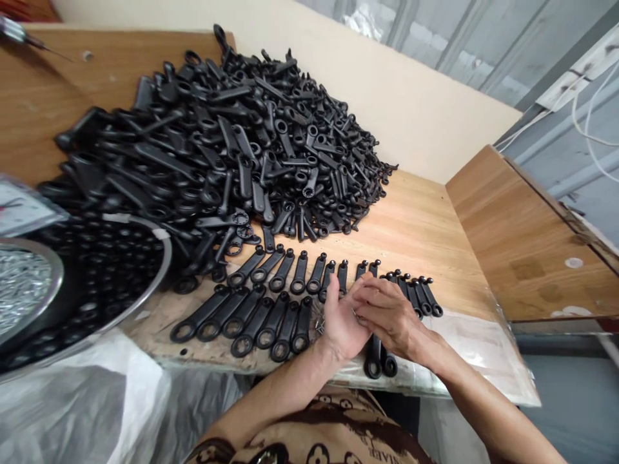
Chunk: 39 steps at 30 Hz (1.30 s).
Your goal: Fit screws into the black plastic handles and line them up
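My left hand (341, 322) is turned palm up over the table's front, its thumb stretched out and its fingers partly covered. My right hand (394, 319) reaches across it, fingers bent together over the left palm; what they hold, if anything, is hidden. Small silver screws (320, 324) show beside my left hand. Around my hands lie black crank-like plastic arms, each with a ring at one end: a front row (246, 316) to the left, a back row (276, 270) behind, and another group (416, 293) at the right. Two more arms (373, 361) lie below my right hand.
A big heap of the same black arms (271, 142) covers the table's back left. At the left stand a metal-rimmed basin (167, 258) of black round parts and a bowl (60, 270) of silver screws. A wooden side board (541, 238) bounds the right; a screwdriver-like tool (14, 31) is top left.
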Motion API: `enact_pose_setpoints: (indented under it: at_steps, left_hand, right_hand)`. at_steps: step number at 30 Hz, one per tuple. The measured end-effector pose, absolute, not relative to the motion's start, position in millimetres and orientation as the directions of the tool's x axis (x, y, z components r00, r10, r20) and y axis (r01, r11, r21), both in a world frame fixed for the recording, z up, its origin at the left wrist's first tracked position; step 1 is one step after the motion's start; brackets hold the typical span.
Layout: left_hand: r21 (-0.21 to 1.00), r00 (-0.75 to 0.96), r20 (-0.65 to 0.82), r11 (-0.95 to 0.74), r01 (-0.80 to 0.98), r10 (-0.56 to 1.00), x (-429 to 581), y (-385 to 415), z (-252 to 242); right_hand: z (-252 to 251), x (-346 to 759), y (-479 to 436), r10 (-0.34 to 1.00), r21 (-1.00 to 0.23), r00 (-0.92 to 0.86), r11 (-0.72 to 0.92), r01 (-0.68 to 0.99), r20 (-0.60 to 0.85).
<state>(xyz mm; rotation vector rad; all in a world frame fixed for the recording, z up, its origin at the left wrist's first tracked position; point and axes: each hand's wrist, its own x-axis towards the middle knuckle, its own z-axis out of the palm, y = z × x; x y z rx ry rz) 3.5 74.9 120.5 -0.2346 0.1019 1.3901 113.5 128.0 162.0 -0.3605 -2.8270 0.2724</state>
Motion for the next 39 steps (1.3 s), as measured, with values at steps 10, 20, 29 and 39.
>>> enact_pose_setpoints:
  at_steps: [10, 20, 29, 39]
  left_hand:
    - [-0.302, 0.165, -0.192, 0.102, -0.948, 0.967, -6.9, 75.4, 122.5]
    - [-0.303, 0.064, -0.111, 0.028, -0.953, 0.992, -16.3, 77.4, 124.4]
    - [-0.253, 0.03, -0.176, -0.016, -0.967, 0.984, -7.2, 81.4, 118.5]
    - [-0.241, 0.044, -0.192, -0.003, -0.971, 0.98, -2.1, 78.7, 115.5]
  right_hand:
    - [165.3, 98.6, 143.9, 0.135, -0.318, -0.966, 0.946, 0.06, 0.221]
    - [183.8, 70.9, 158.4, 0.064, -0.369, -0.995, 0.929, 0.032, 0.075]
    - [172.5, 29.8, 225.1, 0.25, -0.499, -0.96, 0.852, 0.156, 0.128]
    - [117.7, -3.2, 252.4, 0.327, -0.595, -0.944, 0.75, 0.287, -0.044]
